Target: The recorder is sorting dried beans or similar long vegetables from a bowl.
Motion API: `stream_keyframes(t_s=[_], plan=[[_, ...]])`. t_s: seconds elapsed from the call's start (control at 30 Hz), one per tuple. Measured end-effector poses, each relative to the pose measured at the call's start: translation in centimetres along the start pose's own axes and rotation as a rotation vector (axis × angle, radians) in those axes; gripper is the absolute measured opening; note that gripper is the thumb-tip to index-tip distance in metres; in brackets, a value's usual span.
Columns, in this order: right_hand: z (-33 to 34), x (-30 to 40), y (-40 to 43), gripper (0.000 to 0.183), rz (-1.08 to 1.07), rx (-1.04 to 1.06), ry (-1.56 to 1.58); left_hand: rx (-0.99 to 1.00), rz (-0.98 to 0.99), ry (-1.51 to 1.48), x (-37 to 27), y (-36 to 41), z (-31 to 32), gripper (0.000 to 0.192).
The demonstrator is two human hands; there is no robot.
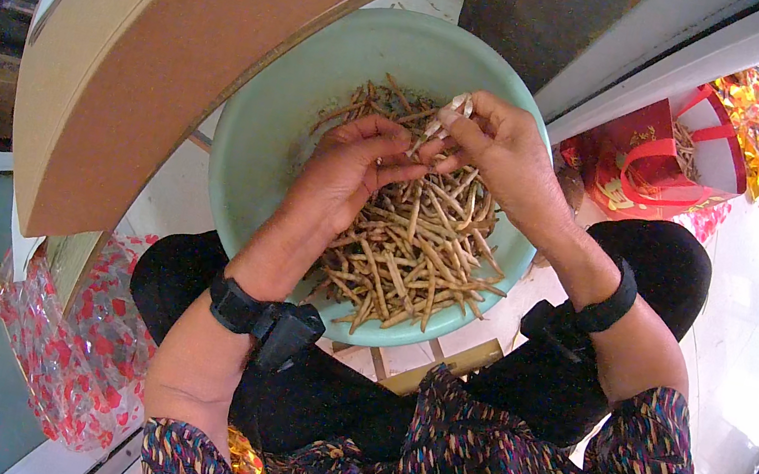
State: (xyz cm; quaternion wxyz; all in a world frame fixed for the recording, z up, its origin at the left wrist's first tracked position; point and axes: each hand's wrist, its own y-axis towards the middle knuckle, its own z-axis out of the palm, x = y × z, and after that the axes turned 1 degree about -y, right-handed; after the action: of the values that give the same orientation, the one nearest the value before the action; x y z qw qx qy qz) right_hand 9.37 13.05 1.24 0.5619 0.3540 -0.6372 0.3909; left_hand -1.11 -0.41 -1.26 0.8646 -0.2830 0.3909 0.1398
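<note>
A pale, split dry bean pod (437, 125) is pinched between the thumb and fingers of my right hand (499, 140). At its lower end the fingertips of my left hand (362, 162) are closed in on it, partly hiding it. Both hands are over a light green plastic basin (268, 111). Dry tan bean pods (406, 257) are heaped along the basin's near and right side, some poking over its rim. Darker, thinner pieces (374, 95) lie toward the far side, partly behind my hands.
A large cardboard box (154, 45) on a wooden edge overhangs the basin's left. At right stands a red gift bag (656, 160) holding more pods, near gold foil wrap (758, 121). Clear plastic wrap with red patterns (77, 351) lies lower left. My knees flank the basin.
</note>
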Motion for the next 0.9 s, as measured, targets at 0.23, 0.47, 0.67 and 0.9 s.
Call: stream_keyframes(t_s=[0.23,0.47,0.67,0.9], plan=[[-1.3,0.2,0.5,0.019,0.020,-0.065,0.082,-0.021,0.001,-0.055,0.3,0.1,-0.1,0.007],[-0.6,0.2,-0.1,0.014,-0.028,0.022,0.016,-0.002,-0.076,0.043,0.3,0.1,0.0,0.016],[-1.3,-0.2,0.0,0.012,0.079,0.106,0.100,0.026,-0.110,0.062,-0.4,-0.4,1.7,0.011],[-0.9,-0.2,0.0,0.024,0.204,0.195,0.103,0.119,-0.159,0.074,0.2,0.0,0.3,0.017]])
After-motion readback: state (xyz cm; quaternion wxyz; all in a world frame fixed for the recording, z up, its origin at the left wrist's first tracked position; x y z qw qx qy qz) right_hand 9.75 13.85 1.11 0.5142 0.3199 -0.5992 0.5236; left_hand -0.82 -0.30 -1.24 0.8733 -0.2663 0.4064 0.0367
